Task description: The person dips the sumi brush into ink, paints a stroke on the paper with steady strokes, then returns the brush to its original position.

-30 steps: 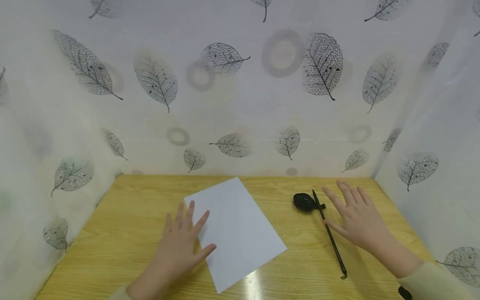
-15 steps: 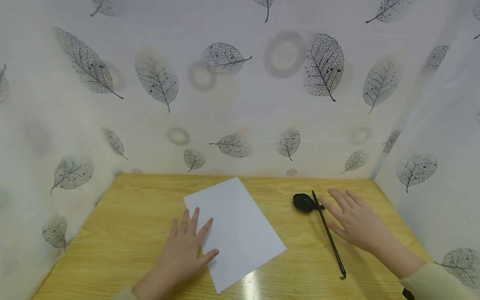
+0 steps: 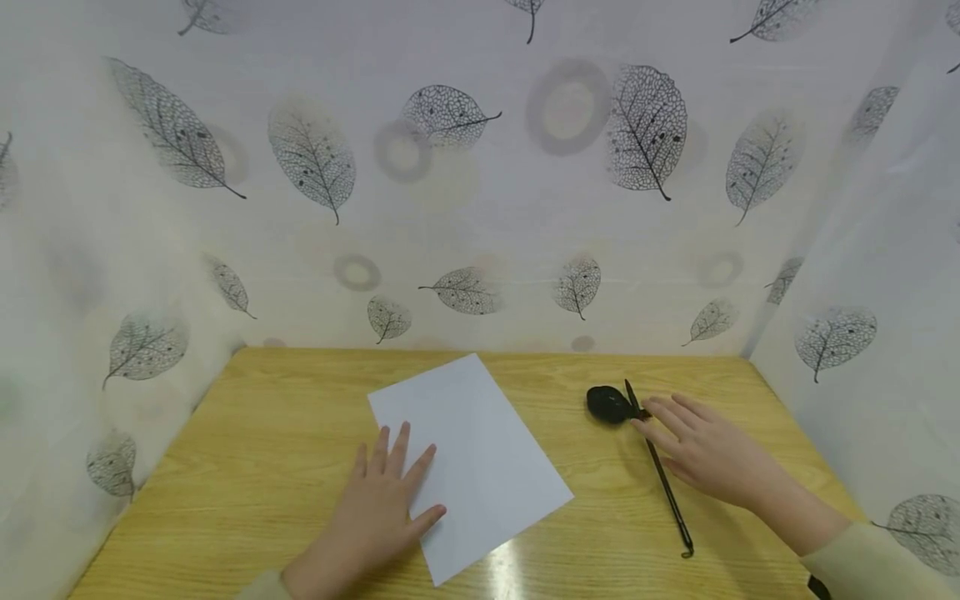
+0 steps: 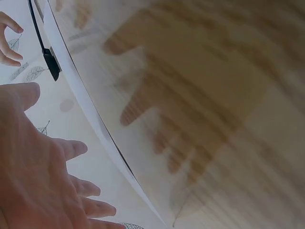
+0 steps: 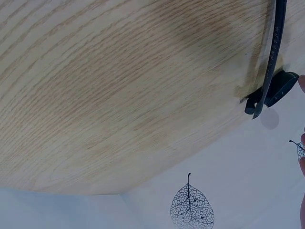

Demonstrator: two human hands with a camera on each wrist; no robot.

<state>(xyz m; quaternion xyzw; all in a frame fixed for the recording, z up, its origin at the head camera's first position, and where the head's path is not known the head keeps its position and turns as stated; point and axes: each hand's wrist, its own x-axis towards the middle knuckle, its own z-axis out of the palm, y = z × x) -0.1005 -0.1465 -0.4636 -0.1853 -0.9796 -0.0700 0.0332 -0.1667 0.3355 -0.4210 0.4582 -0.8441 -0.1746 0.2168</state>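
Note:
A white sheet of paper (image 3: pixel 487 467) lies slanted on the table. My left hand (image 3: pixel 378 517), fingers spread, is over its left edge; the left wrist view shows the palm (image 4: pixel 28 167) raised above the surface. To the right, a black calligraphy brush (image 3: pixel 667 496) with a hanging loop leans its tip end across the stub of a small black ink dish (image 3: pixel 606 404). My right hand (image 3: pixel 708 454) hovers by the brush's upper part, fingers loosely extended and overlapping it in the head view. Its fingers (image 5: pixel 302 164) only just enter the right wrist view, beside the dish (image 5: pixel 281 88).
The wood-grain table (image 3: pixel 247 467) is bounded by a leaf-patterned white curtain (image 3: pixel 487 192) behind and at both sides. A small black object (image 3: pixel 817 587) shows partly under the right sleeve (image 3: pixel 877 558).
My right hand has come down and left, closer to the brush. The left hand has drifted slightly right and nearer me over the paper. Paper, brush and dish stay put.

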